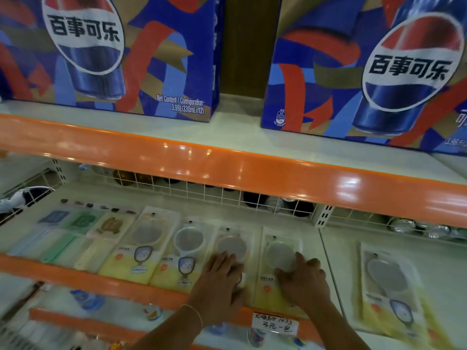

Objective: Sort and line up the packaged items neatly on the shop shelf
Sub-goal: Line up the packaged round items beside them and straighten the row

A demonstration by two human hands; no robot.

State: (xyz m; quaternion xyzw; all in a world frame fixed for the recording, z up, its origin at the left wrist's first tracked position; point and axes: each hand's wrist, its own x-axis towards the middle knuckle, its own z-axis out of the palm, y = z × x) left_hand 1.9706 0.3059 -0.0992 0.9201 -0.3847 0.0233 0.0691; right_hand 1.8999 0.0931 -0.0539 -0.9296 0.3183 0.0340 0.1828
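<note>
Flat packaged hand mirrors lie in a row on the lower white shelf (pixel 336 251). My left hand (pixel 222 276) rests flat, fingers spread, on the third yellow mirror pack (pixel 231 242). Pressing down beside it, my right hand (pixel 303 280) covers the lower part of the fourth mirror pack (pixel 280 251). Two more mirror packs (pixel 149 238) lie to the left, edges side by side. A separate mirror pack (pixel 389 284) lies apart on the right shelf section, slightly askew. Blue, green and cream packs (pixel 83 228) fill the row's left end.
Two large blue cola cartons (pixel 126 54) stand on the orange-edged shelf (pixel 227 162) above. A white wire rail (pixel 214 195) backs the lower shelf, with cans behind it. A handwritten price tag (pixel 274 323) hangs on the front edge. Small items sit on the shelf below.
</note>
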